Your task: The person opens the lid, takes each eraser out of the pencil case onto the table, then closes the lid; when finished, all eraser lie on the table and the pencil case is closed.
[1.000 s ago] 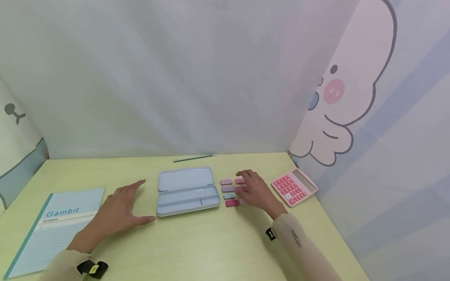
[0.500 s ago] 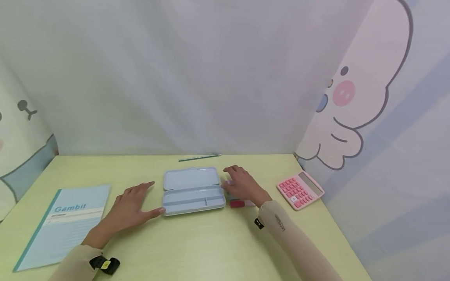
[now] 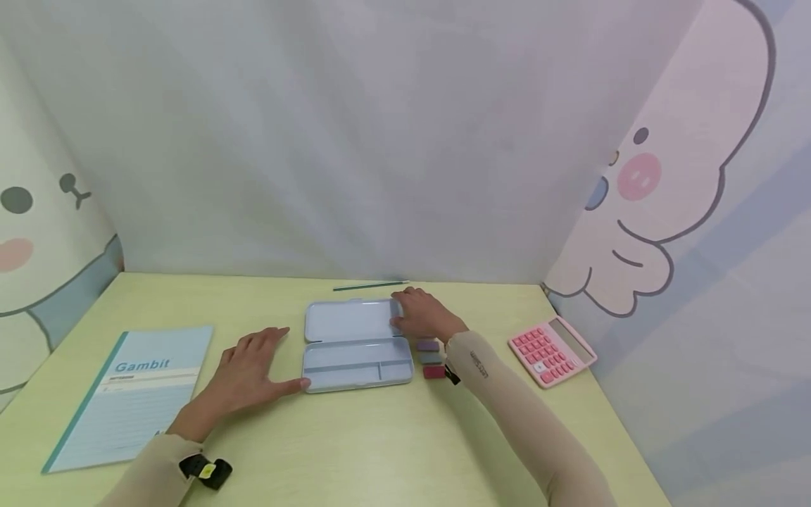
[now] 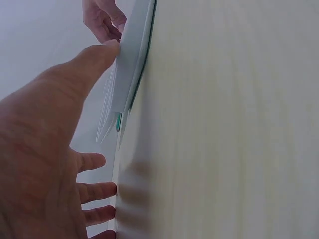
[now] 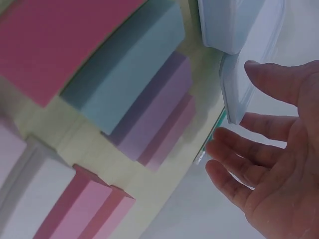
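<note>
Case [image 3: 355, 345] open flat, trays bare. Your left hand [image 3: 243, 373] flat on table, thumb at case corner. Right hand [image 3: 421, 315] relaxed, fingers on lid edge.

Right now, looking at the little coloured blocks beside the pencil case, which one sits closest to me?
The dark red block: it is the front one of the column, with the teal block and purple block lined up behind it.

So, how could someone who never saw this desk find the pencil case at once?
Look at the middle of the pale yellow desk, between the blue Gambit notebook on the left and the pink calculator on the right. The pencil case lies there with its lid open flat, between both hands. It is the only pale blue-grey hinged tin; the small coloured blocks beside it are much smaller.
</note>
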`<state>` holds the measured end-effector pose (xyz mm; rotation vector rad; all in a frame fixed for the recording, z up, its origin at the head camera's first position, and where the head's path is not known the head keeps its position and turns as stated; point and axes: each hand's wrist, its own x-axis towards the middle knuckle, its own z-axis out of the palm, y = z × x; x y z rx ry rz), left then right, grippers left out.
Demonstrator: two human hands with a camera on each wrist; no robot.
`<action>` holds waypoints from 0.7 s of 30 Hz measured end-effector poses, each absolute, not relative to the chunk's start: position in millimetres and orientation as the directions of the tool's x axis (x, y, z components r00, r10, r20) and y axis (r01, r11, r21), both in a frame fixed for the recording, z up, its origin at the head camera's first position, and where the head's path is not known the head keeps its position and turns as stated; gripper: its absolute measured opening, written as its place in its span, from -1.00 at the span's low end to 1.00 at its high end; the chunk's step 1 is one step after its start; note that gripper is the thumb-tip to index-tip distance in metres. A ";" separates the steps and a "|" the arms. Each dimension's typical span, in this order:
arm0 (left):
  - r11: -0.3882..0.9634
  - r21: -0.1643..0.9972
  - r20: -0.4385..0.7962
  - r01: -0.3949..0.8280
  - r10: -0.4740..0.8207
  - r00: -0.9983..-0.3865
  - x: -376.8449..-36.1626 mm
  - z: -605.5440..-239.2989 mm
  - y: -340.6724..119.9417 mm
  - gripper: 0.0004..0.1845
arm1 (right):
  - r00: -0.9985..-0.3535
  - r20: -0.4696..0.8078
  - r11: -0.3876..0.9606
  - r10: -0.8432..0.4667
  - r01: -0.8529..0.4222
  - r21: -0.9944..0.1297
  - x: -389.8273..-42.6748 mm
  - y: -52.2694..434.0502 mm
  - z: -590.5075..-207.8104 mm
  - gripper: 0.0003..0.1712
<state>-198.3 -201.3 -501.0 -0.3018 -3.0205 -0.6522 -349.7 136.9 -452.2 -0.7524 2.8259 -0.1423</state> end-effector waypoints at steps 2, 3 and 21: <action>0.894 0.402 0.076 0.197 0.182 -0.980 -199.0 -501.5 -200.3 0.19 | -0.841 -0.172 0.858 -0.513 -0.495 -0.137 -350.9 136.6 -450.7 -0.33; 0.895 0.401 0.076 0.195 0.179 -0.981 -199.3 -501.8 -199.8 0.20 | -0.838 -0.164 0.853 -0.521 -0.504 -0.132 -351.3 136.8 -449.6 -0.35; 0.910 0.393 0.045 0.132 0.125 -0.991 -200.7 -504.6 -198.2 0.27 | -0.809 0.095 0.780 -0.580 -0.585 -0.220 -325.0 155.5 -416.4 -0.60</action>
